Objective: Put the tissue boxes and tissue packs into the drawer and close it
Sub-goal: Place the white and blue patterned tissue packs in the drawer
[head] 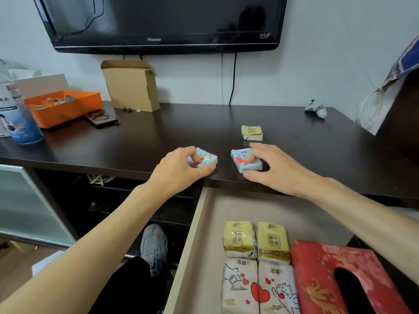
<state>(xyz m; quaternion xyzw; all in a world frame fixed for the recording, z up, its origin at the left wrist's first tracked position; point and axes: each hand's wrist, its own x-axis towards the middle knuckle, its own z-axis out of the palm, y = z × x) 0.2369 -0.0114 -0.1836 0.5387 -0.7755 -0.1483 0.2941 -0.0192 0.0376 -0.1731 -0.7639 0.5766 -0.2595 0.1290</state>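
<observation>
Two small white-and-blue tissue packs with red hearts lie near the front edge of the dark tabletop (158, 137). My left hand (181, 171) grips the left pack (207, 157) with fingers over it and thumb at its front. My right hand (274, 168) closes over the right pack (246, 163) the same way. A small yellow tissue pack (252, 132) lies farther back. Below, the open drawer (197, 245) holds two yellow packs (256, 240), two white heart-printed packs (258, 288) and a red tissue box (340, 277).
An orange tray (65, 107), a cardboard box (132, 85), a phone (101, 117) and a water bottle (15, 114) stand at the back left. A black TV (163, 21) hangs above. A small white figure (316, 108) sits back right. My shoe (154, 248) is on the floor beside the drawer.
</observation>
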